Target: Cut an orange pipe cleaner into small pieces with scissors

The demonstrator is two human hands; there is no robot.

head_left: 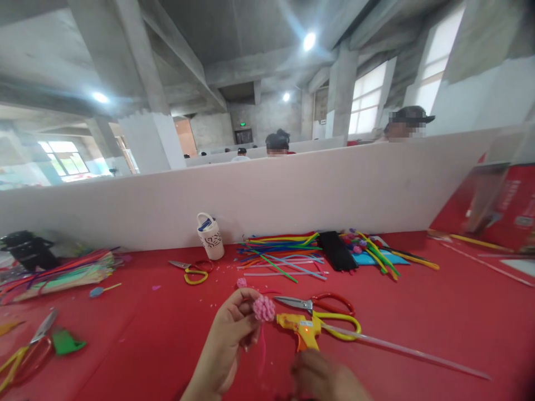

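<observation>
My left hand (pixel 228 334) is closed in a pinch around a fuzzy pink flower head (pixel 264 308) on a thin pink stem, held just above the red table (pixel 137 340). The nozzle of a yellow and orange glue gun (pixel 301 327) points at the flower from the right. My right hand (pixel 324 376) is at the bottom edge, closed on the gun's orange handle. A clear glue stick (pixel 409 352) trails out of the gun to the right. Red and yellow scissors (pixel 324 305) lie just behind the gun.
A heap of coloured pipe cleaners (pixel 284 250) and a black pouch (pixel 336 250) lie by the white partition (pixel 292 189). A small white cup (pixel 210 236) and more scissors (pixel 192 270) stand left of it. Further pipe cleaners (pixel 58 273) and scissors (pixel 25 348) lie at far left. People sit beyond the partition.
</observation>
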